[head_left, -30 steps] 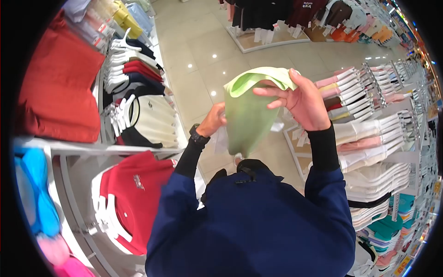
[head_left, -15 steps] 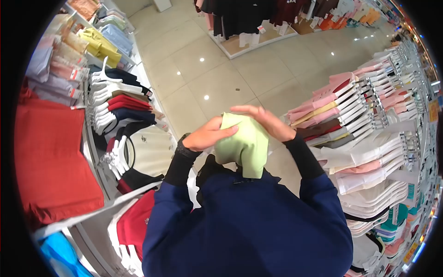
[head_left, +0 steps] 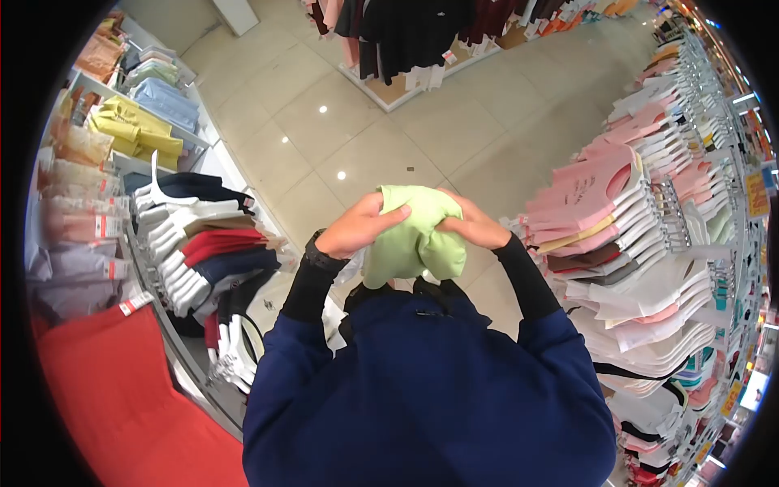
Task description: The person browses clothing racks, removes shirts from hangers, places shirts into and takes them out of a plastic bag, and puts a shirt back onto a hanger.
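Observation:
A light green folded garment (head_left: 406,239) is held up in front of my chest; its exact kind I cannot make out. My left hand (head_left: 355,227) grips its left side, thumb lying over the top and the other fingers hidden behind the cloth. On the right edge my right hand (head_left: 477,223) is closed, with the thumb pressed into a fold and the fingers behind. The cloth bulges and creases between both hands.
To the left, a rack holds clothes on white hangers (head_left: 174,268), beside a red garment (head_left: 122,390) and folded yellow clothes (head_left: 134,130). Pink shirts (head_left: 588,191) hang along the right. A display platform (head_left: 393,99) with dark clothes stands ahead on the tiled floor (head_left: 308,154).
My right hand has come down from above the green garment and taken hold of its right side. The garment is spread a little wider. The view has shifted slightly.

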{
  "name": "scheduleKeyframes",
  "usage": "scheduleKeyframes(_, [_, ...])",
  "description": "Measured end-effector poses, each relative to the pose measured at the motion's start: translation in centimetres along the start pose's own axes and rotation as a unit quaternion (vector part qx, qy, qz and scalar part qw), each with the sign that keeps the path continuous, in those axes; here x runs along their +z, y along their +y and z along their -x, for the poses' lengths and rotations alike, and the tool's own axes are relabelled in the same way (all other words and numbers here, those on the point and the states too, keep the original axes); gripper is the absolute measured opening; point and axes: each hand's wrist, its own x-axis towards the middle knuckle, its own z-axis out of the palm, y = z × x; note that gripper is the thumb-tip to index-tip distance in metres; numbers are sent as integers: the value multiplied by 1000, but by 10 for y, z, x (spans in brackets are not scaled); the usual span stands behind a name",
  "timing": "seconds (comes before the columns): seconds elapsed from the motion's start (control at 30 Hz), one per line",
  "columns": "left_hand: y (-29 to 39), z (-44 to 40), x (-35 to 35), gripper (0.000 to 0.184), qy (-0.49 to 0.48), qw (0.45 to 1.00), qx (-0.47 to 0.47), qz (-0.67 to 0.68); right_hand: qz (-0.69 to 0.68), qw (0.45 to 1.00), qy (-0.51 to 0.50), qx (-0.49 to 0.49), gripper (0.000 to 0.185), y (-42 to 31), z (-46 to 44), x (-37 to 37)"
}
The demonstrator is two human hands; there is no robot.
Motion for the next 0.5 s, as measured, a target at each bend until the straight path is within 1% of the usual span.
scheduleKeyframes(0.03, [5, -3, -15, 39, 8, 999, -14, -29, 9, 1000, -1, -10, 52, 0, -14, -3])
scheduleKeyframes(0.07, [9, -6, -28, 39, 14, 998, -29, -58, 4, 999, 29, -12, 49, -1, -24, -7])
scheduleKeyframes(0.13, [12, -15, -56, 36, 46, 992, 84, -83, -9, 996, 92, -13, 45, -5, -36, -14])
scheduleKeyframes(0.17, [13, -20, -68, 34, 60, 984, 140, -94, -17, 990, 140, -12, 40, -12, -38, -21])
scheduleKeyframes(0.2, [14, -20, -78, 33, 81, 988, 120, -53, -21, 981, 190, -11, 39, -21, -40, -28])
scheduleKeyframes(0.27, [16, -19, -95, 30, 118, 989, 82, 21, -95, 962, 253, -45, 40, -34, -44, -42])
scheduleKeyframes(0.3, [4, -27, -102, 28, 139, 987, 79, 26, -141, 949, 276, -49, 40, -43, -45, -45])
scheduleKeyframes(0.4, [-12, -56, -104, 30, 103, 994, 21, -8, -261, 902, 336, -67, 39, -73, -50, -50])
scheduleKeyframes(0.47, [-23, -84, -101, 33, 55, 996, 51, -42, -320, 869, 367, -83, 38, -83, -58, -48])
scheduleKeyframes(0.5, [-20, -97, -95, 32, 46, 998, 39, -15, -354, 856, 368, -85, 40, -83, -62, -47])
